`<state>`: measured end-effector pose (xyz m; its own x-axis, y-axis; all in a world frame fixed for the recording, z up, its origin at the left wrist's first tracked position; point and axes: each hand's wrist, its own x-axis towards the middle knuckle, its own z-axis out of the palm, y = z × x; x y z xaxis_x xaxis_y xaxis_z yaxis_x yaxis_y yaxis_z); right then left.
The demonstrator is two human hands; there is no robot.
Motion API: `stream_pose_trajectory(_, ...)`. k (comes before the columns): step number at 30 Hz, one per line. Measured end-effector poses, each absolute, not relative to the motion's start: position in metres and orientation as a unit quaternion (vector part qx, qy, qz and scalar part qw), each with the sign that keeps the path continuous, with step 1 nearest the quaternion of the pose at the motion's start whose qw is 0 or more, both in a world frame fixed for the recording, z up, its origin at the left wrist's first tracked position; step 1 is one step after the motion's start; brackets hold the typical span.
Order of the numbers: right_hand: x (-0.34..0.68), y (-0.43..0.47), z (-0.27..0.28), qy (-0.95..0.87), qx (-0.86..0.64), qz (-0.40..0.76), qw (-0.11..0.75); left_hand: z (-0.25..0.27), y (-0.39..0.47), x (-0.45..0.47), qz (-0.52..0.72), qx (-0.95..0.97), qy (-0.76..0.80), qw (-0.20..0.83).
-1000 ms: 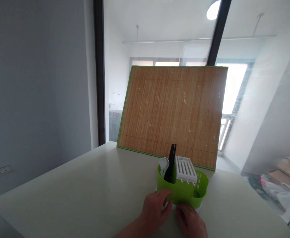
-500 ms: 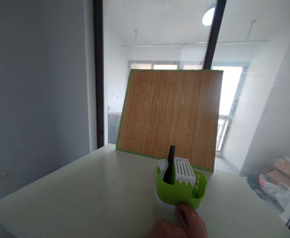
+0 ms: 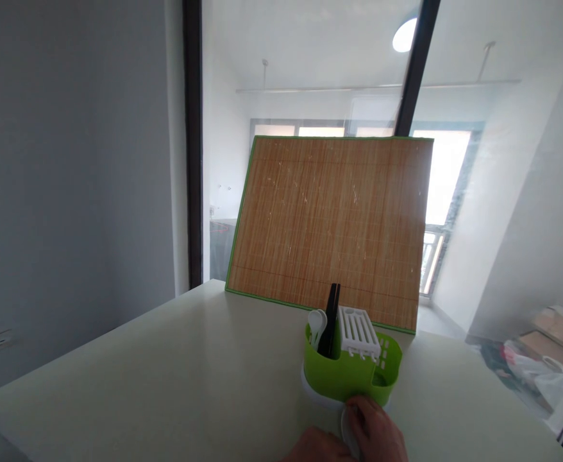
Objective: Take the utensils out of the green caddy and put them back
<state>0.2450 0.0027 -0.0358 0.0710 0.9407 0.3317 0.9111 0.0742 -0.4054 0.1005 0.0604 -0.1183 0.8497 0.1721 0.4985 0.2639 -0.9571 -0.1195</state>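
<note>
A green utensil caddy (image 3: 339, 378) on a white base stands on the table, just beyond my hands. White spoons (image 3: 317, 326) and black chopsticks (image 3: 329, 321) stand upright in its left part, and a white slotted rack (image 3: 359, 331) sits over its middle. My right hand (image 3: 378, 428) is at the caddy's front edge, its fingers pinched on a white spoon (image 3: 347, 431) whose rounded end shows between my hands. My left hand (image 3: 317, 446) is curled beside it at the bottom edge of the view; what its fingers hold is hidden.
The white table (image 3: 166, 378) stretches left and right of the caddy. A bamboo mat (image 3: 329, 224) with a green border leans upright behind it, against dark-framed glass. Cardboard boxes (image 3: 555, 333) and plastic wrapping lie at the far right, beyond the glass.
The white spoon's rounded end now shows between my hands, where it was hidden before. My right hand has shifted very slightly; the caddy stays in place.
</note>
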Motion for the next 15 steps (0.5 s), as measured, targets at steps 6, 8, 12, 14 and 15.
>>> stream_pose_trajectory(6, 0.246, 0.001, -0.037, -0.674, -0.711, 0.046, 0.198, -0.109, 0.054, 0.098, -0.205, -0.965, -0.133, 0.097)
stream_pose_trajectory(8, 0.245, 0.002, -0.041, -0.68, -0.707, 0.049, 0.186, -0.104, 0.052, 0.098, -0.208, -0.962, -0.143, 0.103)
stream_pose_trajectory(12, 0.243, 0.008, -0.054, -0.677, -0.718, 0.026, 0.159, -0.102, 0.051, 0.099, -0.22, -0.959, -0.151, 0.096)
stream_pose_trajectory(14, 0.243, 0.01, -0.062, -0.678, -0.718, 0.019, 0.153, -0.103, 0.052, 0.1, -0.221, -0.96, -0.146, 0.093)
stream_pose_trajectory(15, 0.243, 0.012, -0.065, -0.68, -0.717, 0.019, 0.154, -0.103, 0.052, 0.1, -0.22, -0.96, -0.145, 0.093)
